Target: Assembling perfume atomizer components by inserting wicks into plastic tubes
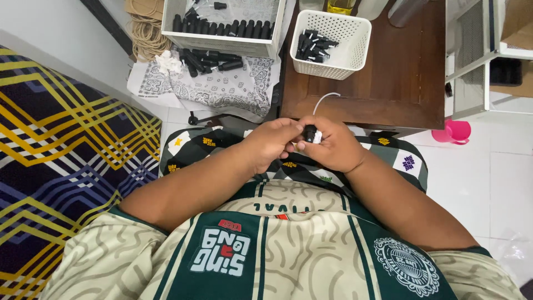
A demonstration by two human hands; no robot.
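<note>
**Small black cap pinched between both hands**

The left hand (272, 141) and right hand (330, 145) meet above the lap, fingers clamped together on a small black cap (310, 133) trailing a thin white tube (323, 99). Its lower part is hidden by fingers. Beyond, on the wooden counter (388, 72), a white basket (355, 47) holds similar black pieces, hard to make out.
</note>
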